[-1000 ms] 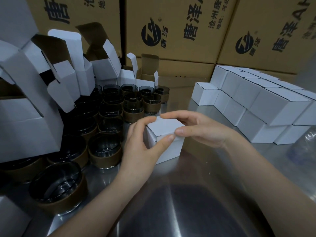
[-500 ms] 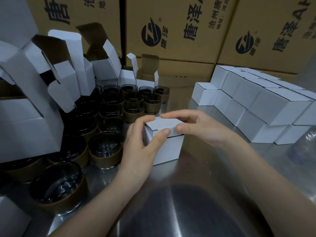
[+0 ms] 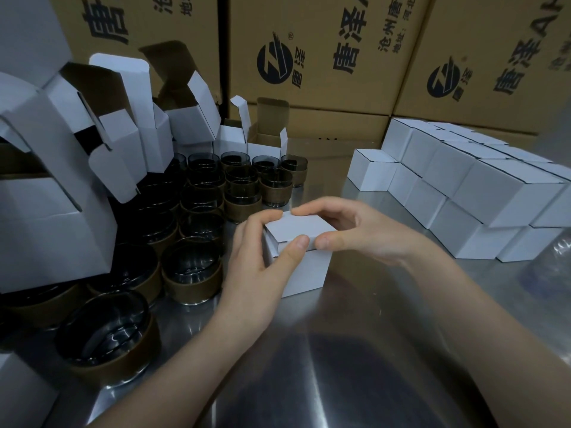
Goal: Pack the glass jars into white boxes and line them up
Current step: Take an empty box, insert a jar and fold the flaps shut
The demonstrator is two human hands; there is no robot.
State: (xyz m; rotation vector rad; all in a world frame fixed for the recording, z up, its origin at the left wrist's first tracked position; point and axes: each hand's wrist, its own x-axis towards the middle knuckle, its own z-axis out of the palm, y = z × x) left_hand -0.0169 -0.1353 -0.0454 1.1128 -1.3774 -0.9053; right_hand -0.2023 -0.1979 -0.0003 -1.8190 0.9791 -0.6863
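A small white box [image 3: 304,267] stands on the steel table [image 3: 355,350] in the middle of the view, its lid almost flat on top. My left hand [image 3: 262,264] grips its left side, thumb on the front top edge. My right hand [image 3: 355,230] arches over the lid, pinching it between forefinger at the back and thumb at the front. Several dark glass jars with brown bands [image 3: 191,273] crowd the table to the left. What is inside the box is hidden.
Open white boxes [image 3: 102,143] with raised flaps pile up at the left and back. Closed white boxes [image 3: 500,196] stand stacked in rows at the right. Big brown cartons [image 3: 324,50] wall off the back. A clear plastic object shows at the far right edge.
The lid has gone down from slightly raised to almost flat. My right thumb has come round to the front edge, and my left thumb has shifted along it. The box stays in place.
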